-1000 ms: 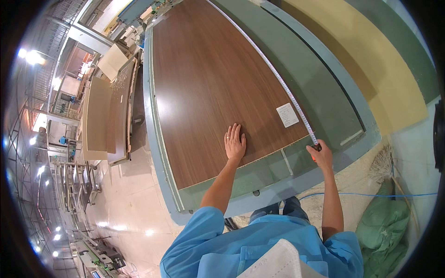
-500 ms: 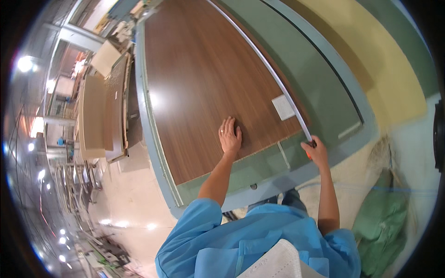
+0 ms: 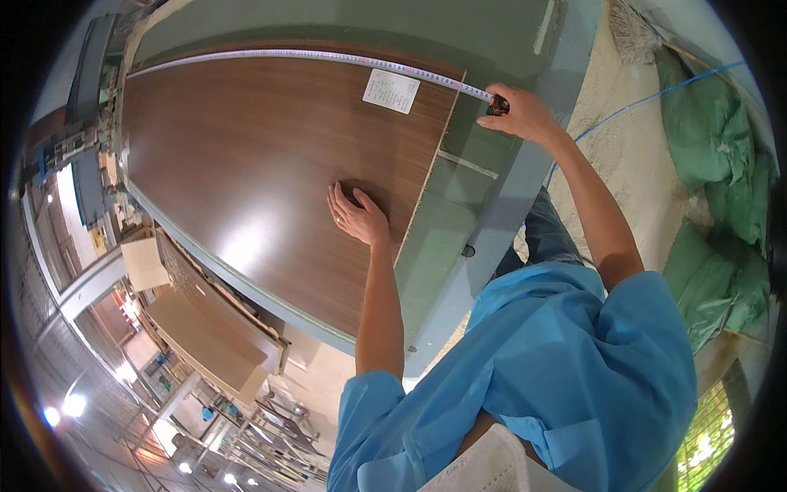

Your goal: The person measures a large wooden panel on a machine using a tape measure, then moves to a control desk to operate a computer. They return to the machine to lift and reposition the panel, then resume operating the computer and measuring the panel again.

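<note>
A long brown wood-grain panel [image 3: 270,139] lies on a green-topped work table [image 3: 447,217] with a blue-grey rim. My left hand [image 3: 357,215] rests flat on the panel, fingers stretched out, a ring on one of them. In my right hand [image 3: 516,115] is the dark case of a tape measure [image 3: 498,106], held just past the panel's short edge. Its white blade runs along the panel's far long side, out to the far left end. Beside the blade, a white printed label [image 3: 392,91] lies on the panel near that short edge.
Green sacks [image 3: 709,131] slump on the floor at the right, with a blue hose [image 3: 648,97] running past them. A mop-like bundle of strands [image 3: 631,33] is at the upper right. Left of the table stands a stack of boards [image 3: 205,328].
My view has turned, so the panel and tape now stretch toward the left. My right hand still holds the tape measure at the panel's end; my left hand stays on the panel.
</note>
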`<state>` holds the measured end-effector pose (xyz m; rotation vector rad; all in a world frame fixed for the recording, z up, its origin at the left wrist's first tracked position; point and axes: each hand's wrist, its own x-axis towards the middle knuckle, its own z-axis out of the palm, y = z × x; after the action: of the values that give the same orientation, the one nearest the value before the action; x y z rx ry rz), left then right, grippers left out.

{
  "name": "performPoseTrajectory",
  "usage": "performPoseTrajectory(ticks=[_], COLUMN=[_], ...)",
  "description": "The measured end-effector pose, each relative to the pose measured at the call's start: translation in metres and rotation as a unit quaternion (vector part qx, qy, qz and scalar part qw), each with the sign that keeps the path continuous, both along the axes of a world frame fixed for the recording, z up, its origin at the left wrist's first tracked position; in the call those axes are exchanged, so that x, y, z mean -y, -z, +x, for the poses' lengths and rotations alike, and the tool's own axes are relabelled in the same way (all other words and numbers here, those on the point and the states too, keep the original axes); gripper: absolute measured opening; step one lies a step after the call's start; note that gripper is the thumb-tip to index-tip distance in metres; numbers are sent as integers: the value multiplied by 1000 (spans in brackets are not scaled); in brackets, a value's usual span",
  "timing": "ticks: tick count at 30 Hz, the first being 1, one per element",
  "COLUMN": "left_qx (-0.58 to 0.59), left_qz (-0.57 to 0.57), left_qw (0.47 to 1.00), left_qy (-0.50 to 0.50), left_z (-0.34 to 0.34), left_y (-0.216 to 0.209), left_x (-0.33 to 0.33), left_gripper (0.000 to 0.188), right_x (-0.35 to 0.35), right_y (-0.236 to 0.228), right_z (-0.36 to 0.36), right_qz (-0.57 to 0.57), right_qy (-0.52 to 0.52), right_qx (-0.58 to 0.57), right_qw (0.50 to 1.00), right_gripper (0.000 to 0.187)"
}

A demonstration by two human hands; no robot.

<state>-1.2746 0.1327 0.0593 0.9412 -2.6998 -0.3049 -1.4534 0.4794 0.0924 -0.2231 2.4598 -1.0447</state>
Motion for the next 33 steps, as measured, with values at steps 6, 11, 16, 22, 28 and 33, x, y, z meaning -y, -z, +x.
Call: performPoseTrajectory(ticks=[6,11,16,22,28,33], left_qx=[0,10,-12,-2,-59,-193], left_qz=[15,19,9,9,-14,267], left_qw=[1000,1000,999,1000,997,944], left_qy=[11,9,29,19,47,-12], left_z=[6,5,6,6,6,5], left_y=[-2,-1,-1,0,2,-25], left_x=[0,1,1,2,3,14], left_gripper=[45,45,45,46,42,37], right_x=[5,11,18,25,27,66], right_y=[1,1,1,11,-10,-55], right_z=[12,19,28,36,29,73], right_qz=[54,123,169,191,50,-258], right_qy=[8,18,22,31,5,-83], right_qx=[-27,-58,-120,-169,-97,155], right_qw=[998,991,978,966,994,950], right_gripper=[65,65,64,63,46,30])
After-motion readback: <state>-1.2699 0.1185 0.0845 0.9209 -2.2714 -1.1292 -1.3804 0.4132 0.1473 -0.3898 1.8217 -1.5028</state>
